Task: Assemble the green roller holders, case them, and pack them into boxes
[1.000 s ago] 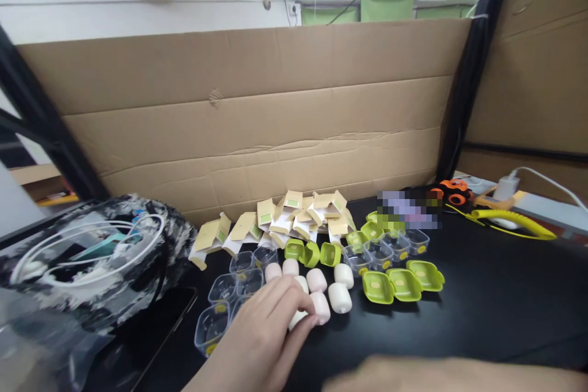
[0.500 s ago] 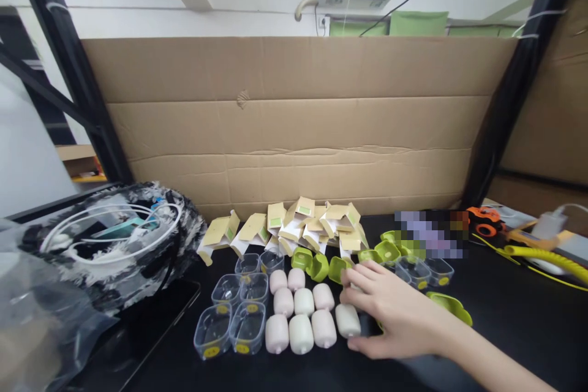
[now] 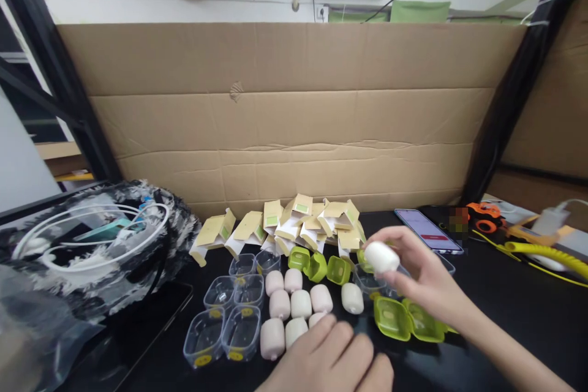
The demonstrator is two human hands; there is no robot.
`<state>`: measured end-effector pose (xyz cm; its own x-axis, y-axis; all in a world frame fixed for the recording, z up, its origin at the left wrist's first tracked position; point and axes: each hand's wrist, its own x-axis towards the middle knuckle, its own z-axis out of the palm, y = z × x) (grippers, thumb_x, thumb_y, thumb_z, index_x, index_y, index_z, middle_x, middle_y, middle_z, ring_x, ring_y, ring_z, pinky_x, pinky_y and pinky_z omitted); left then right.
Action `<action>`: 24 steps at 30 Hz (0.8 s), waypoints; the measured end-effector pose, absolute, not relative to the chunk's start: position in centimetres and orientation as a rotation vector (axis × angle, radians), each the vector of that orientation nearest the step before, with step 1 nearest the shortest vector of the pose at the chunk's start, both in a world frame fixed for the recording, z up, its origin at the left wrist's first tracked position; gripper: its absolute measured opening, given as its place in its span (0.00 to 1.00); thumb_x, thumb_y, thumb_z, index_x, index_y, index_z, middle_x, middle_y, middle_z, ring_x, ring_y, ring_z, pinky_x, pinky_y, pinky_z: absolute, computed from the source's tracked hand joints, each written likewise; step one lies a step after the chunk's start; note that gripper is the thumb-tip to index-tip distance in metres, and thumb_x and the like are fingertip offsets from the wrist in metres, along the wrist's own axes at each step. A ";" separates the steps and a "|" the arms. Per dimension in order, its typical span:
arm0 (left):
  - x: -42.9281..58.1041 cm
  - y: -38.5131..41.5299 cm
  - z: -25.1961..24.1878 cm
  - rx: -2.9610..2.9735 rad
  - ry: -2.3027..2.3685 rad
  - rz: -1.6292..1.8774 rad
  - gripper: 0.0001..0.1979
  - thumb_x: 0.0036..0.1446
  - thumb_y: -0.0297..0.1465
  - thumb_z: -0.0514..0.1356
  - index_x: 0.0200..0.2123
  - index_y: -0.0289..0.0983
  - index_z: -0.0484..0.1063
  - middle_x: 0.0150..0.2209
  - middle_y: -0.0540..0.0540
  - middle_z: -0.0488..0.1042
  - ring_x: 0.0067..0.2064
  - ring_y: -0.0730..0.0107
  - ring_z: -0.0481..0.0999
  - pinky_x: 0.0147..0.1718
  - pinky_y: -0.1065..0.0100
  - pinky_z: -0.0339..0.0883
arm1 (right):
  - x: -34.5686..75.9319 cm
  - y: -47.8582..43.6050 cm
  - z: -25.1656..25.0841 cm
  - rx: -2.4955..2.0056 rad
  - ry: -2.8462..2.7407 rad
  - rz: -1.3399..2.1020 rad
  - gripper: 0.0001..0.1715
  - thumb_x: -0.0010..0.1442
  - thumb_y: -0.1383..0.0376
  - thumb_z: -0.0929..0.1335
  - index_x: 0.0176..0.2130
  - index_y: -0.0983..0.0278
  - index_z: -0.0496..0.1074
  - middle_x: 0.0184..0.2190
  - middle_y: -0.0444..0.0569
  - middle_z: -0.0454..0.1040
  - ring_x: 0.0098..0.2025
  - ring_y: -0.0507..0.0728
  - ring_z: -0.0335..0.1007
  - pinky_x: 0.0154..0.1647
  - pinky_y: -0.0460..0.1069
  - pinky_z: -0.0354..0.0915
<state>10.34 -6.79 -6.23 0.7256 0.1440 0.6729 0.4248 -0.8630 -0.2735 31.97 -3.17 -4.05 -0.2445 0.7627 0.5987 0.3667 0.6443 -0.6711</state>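
My right hand (image 3: 407,266) holds a white barrel-shaped piece (image 3: 381,256) between thumb and fingers, raised above the table and in front of clear boxes. Fingers bent, my left hand (image 3: 331,358) reaches in from the bottom edge and covers part of the front row; its fingertips are hidden. Several pink pieces (image 3: 280,304) and cream pieces (image 3: 353,299) stand in rows on the black table. An open lime-green case (image 3: 392,318) lies below my right hand. More green cases (image 3: 339,270) sit behind the rows.
Clear plastic boxes (image 3: 242,332) with yellow stickers stand left of the rows. Opened small cartons (image 3: 294,220) are heaped at the back before a cardboard panel (image 3: 294,122). A phone (image 3: 425,229) and an orange toy vehicle (image 3: 486,218) lie right; a fluffy basket (image 3: 138,288) is left.
My right hand has lifted from the pieces, up and to the right, and now holds a white piece. My left hand has entered from below. The view has shifted slightly.
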 end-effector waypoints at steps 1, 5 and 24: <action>11.1 -6.3 -6.1 -2.458 -0.371 -0.914 0.11 0.61 0.25 0.51 0.33 0.35 0.73 0.24 0.49 0.74 0.24 0.67 0.71 0.27 0.66 0.66 | 32.3 -2.7 -4.2 -0.883 -1.770 0.520 0.16 0.60 0.66 0.61 0.48 0.57 0.58 0.40 0.48 0.67 0.33 0.54 0.70 0.32 0.50 0.68; 14.8 -5.0 -6.3 -2.409 -0.520 -0.768 0.09 0.59 0.25 0.55 0.40 0.28 0.72 0.32 0.43 0.74 0.34 0.64 0.72 0.37 0.65 0.68 | 32.9 -1.5 -4.7 -0.829 -1.557 0.632 0.15 0.60 0.65 0.58 0.48 0.58 0.60 0.38 0.48 0.70 0.24 0.52 0.68 0.27 0.50 0.69; 13.1 -6.0 -4.2 -3.057 -0.929 -0.772 0.14 0.53 0.21 0.55 0.43 0.30 0.73 0.37 0.38 0.79 0.35 0.58 0.80 0.32 0.65 0.74 | 30.8 -3.2 -4.9 -0.701 -1.439 0.916 0.17 0.58 0.55 0.69 0.47 0.53 0.69 0.44 0.46 0.72 0.31 0.52 0.71 0.34 0.48 0.69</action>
<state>13.15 -6.03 -4.22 0.7313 0.5570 0.3937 0.4887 -0.8305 0.2672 30.84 -3.18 -4.89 -0.0867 0.8549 0.5115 -0.1021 0.5031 -0.8582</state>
